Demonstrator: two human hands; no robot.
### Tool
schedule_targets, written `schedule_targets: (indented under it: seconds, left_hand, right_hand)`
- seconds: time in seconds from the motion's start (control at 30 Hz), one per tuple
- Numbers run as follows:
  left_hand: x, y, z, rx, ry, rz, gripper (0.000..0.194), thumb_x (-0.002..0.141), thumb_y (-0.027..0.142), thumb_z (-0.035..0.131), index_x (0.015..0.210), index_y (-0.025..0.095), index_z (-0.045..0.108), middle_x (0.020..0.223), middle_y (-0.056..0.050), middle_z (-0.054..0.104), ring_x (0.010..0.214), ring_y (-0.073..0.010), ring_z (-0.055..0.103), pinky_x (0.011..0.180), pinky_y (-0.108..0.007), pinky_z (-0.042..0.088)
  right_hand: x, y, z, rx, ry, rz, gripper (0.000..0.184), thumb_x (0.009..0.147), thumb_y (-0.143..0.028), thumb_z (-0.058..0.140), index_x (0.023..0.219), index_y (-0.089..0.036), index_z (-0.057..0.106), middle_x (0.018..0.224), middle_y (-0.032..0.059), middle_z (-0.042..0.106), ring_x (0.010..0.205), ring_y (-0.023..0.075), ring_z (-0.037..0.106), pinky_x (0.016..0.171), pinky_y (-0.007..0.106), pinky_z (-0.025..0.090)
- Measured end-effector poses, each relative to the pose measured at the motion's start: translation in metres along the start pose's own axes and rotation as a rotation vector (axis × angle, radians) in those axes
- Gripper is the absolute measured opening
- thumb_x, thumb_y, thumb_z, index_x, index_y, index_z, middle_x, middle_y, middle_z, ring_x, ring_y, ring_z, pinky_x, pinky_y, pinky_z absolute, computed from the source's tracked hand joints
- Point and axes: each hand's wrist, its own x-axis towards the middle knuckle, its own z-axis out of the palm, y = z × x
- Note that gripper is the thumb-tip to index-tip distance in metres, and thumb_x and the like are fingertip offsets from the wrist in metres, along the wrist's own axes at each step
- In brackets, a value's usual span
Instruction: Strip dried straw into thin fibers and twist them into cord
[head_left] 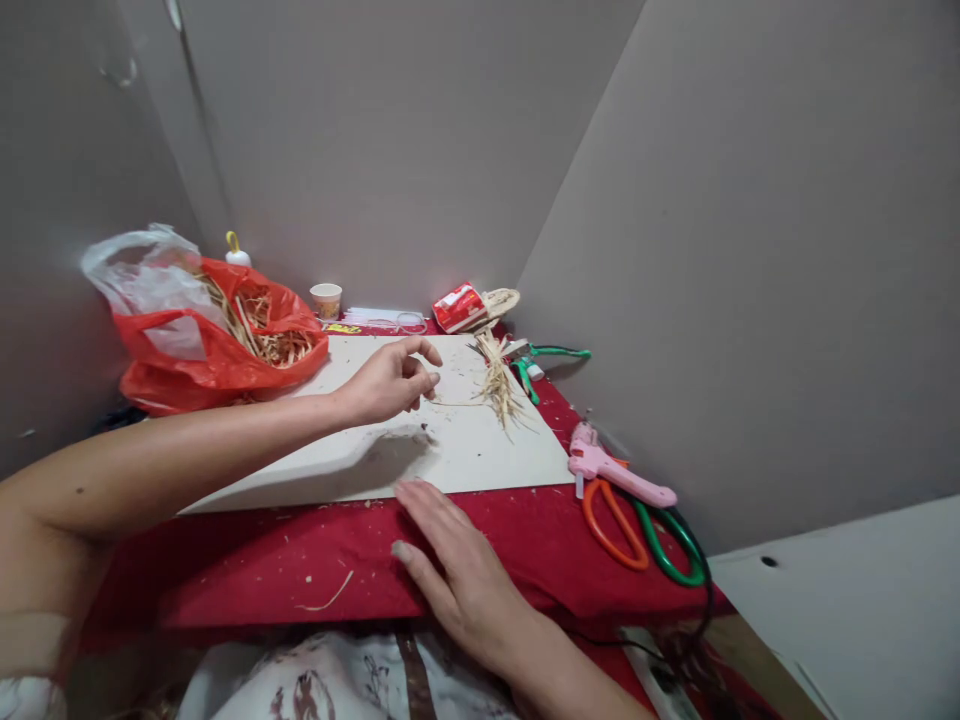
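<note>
My left hand (pixel 394 382) hovers above the white board (pixel 457 460), its shadow below. Thumb and index finger are apart, the other fingers loosely curled. Just right of its fingertips a thin straw strand (pixel 469 404) runs toward a bundle of dry straw (pixel 496 375) with frayed ends. I cannot tell whether the strand touches the hand. At the board's near edge, over the red cloth (pixel 330 560), my right hand (pixel 461 575) is stretched out with the thumb apart, holding nothing. Small straw scraps are scattered on board and cloth.
A red plastic bag (pixel 217 360) of straw sits at the left. Behind the board are a paper cup (pixel 326 300) and a red packet (pixel 459 307). To the right lie green-handled pliers (pixel 532 365), a pink glue gun (pixel 611 467) with a cord, and orange (pixel 611 525) and green (pixel 679 555) handles.
</note>
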Motion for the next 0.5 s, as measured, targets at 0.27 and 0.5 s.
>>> schedule_targets:
  seconds: [0.27,0.5]
  left_hand:
    - [-0.011,0.017,-0.008,0.063,0.049,-0.057,0.007,0.09,0.015,0.045,0.087,0.017,0.051,0.043,0.007,0.046,0.034,-0.0039,0.039,0.038,-0.015,0.03]
    - [-0.024,0.018,-0.027,0.06,0.063,-0.044,0.013,0.082,0.01,0.053,0.093,0.015,0.054,0.063,0.006,0.053,0.04,-0.0037,0.045,0.041,-0.016,0.037]
  right_hand:
    - [0.027,-0.051,0.043,0.037,-0.35,-0.218,0.07,0.09,-0.053,0.042,0.147,-0.015,0.026,0.152,0.0165,0.02,0.141,0.0291,0.013,0.114,0.049,0.015]
    - [0.043,-0.042,0.031,0.006,-0.261,-0.211,0.059,0.095,-0.045,0.037,0.145,-0.014,0.031,0.149,0.0143,0.031,0.139,0.0235,0.024,0.115,0.045,0.017]
